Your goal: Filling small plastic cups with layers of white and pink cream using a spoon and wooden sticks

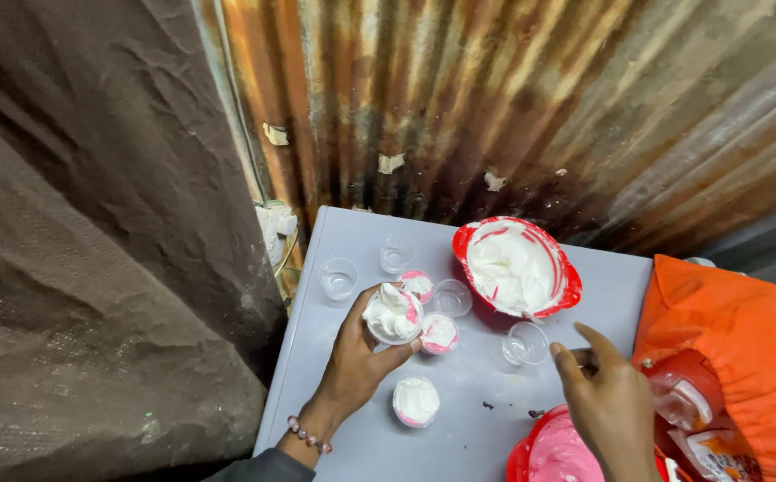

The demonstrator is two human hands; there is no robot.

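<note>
Left hand [358, 357] grasps a cream-filled clear plastic cup [392, 314] near the red bowl [515, 266]; right hand [604, 397], fingers loose, holds nothing beside an orange bag [727, 348].

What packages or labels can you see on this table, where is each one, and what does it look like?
Printed packet: bottom right corner, inside the orange bag; flat, white and orange, partly cut off by the frame.
Clear plastic jar: in the same bag, just right of the right hand; red lid, no label visible.
No signs or screens in view.
</note>
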